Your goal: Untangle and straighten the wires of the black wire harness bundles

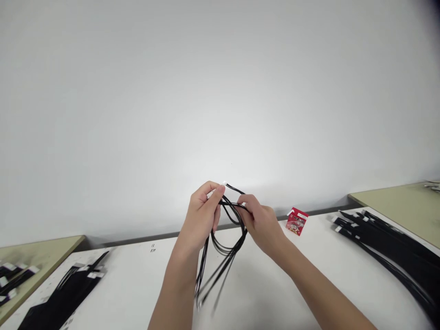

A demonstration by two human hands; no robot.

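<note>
A looped bundle of thin black cables [225, 251] hangs between my two hands, above the white table. My left hand [206, 206] pinches the bundle at its upper left, with a small white connector [224, 183] showing by the thumb tip. On the right side, my right hand [259, 217] is closed around the cable strands, its fingers partly hidden behind them. Loose cable ends dangle below my left hand and are blurred. What lies inside the left palm is out of sight.
On the right of the white table [137, 284] lies a large pile of black cables [388, 247] with white connectors. A red packet [297, 221] is near the wall. More black cables [65, 293] lie at left. Yellowish tables [402, 201] flank both sides.
</note>
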